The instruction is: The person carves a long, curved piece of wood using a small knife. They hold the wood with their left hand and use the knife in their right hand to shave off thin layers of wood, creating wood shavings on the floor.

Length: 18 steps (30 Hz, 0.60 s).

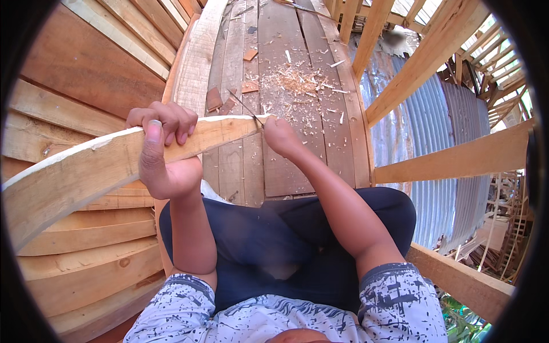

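Note:
A long, curved wooden plank (86, 163) with a pale upper edge runs from the left rim to a narrow tip in front of me. My left hand (163, 148) is closed over its upper edge, fingers curled on the far side and the thumb pointing up. At the tip, my right hand (278, 135) is a closed fist. A thin dark rod-like thing (245, 103) crosses the plank's end and runs into that fist. Its kind is unclear, and my fingers hide the end nearest them.
I sit cross-legged on a plank floor (280, 166). Wood shavings (297, 80) and reddish-brown chips (250, 86) lie ahead. Stacked boards (91, 268) form a wall at left. Wooden posts (426, 63) and corrugated metal sheets (426, 137) stand at right, with a lower rail (457, 280) nearby.

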Motion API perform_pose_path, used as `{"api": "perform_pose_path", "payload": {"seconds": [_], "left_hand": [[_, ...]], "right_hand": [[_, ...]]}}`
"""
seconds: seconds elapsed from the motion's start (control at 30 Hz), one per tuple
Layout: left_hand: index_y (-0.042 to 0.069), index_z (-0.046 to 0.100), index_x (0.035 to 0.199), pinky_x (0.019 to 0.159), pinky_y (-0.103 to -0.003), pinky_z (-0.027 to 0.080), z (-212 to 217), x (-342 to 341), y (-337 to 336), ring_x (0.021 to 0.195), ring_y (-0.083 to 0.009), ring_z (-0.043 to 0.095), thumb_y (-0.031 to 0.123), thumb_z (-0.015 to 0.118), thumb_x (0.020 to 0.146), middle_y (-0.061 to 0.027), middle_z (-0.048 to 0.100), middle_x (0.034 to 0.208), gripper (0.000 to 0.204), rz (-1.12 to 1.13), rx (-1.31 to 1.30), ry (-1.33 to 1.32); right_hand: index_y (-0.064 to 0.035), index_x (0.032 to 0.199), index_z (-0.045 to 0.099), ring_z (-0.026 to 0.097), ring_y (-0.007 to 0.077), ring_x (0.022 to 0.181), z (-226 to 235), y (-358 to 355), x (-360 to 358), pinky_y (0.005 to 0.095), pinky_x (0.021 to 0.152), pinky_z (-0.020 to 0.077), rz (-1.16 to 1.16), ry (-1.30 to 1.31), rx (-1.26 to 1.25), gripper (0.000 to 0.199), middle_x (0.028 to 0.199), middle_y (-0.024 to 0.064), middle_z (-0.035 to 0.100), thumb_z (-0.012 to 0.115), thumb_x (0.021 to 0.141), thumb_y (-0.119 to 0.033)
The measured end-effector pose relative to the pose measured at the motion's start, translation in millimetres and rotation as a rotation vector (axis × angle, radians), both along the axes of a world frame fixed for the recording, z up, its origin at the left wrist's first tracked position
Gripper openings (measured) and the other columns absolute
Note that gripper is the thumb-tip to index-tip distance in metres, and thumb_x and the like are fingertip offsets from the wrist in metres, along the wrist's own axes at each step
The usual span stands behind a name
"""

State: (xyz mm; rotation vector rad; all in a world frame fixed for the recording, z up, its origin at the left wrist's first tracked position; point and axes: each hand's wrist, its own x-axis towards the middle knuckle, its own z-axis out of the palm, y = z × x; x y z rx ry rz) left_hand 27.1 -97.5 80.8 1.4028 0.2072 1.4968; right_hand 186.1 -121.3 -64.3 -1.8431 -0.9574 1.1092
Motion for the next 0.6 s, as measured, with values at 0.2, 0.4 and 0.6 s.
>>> {"api": "perform_pose_path", "payload": {"seconds": [0.2, 0.4, 0.6], "left_hand": [[0.008, 0.038, 0.082, 0.061, -0.03, 0.034, -2.5, -9.6, 5.9, 0.061, -0.0127, 0.034, 0.014, 0.05, 0.09, -0.0026, 0.035, 0.068, 0.016, 0.026, -0.038, -0.065], [0.008, 0.038, 0.083, 0.061, -0.031, 0.035, -1.1, 5.2, 1.1, 0.061, -0.013, 0.035, 0.014, 0.051, 0.089, -0.0036, 0.036, 0.069, 0.016, -0.044, 0.013, -0.048], [0.008, 0.037, 0.082, 0.062, -0.031, 0.035, -3.2, -3.2, -5.1, 0.063, -0.0133, 0.036, 0.012, 0.054, 0.087, -0.0038, 0.036, 0.069, 0.018, -0.029, 0.027, -0.003]], "right_hand": [[0.0135, 0.09, 0.065, 0.066, 0.0486, 0.084, 47.6, -6.0, -30.0, 0.0506, 0.079, 0.0505, 0.083, -0.171, 0.098, 0.055, 0.083, 0.0345, 0.065, 0.035, 0.097, -0.032], [0.0114, 0.092, 0.066, 0.065, 0.0495, 0.09, -56.2, 5.5, 23.3, 0.0509, 0.078, 0.0506, 0.246, -0.452, 0.0, 0.05, 0.091, 0.0381, 0.063, 0.038, 0.095, -0.03], [0.0131, 0.091, 0.062, 0.065, 0.0386, 0.07, 36.4, 1.5, -14.3, 0.0486, 0.065, 0.0507, 0.097, -0.042, -0.088, 0.049, 0.078, 0.0294, 0.064, 0.038, 0.094, -0.03]]}}
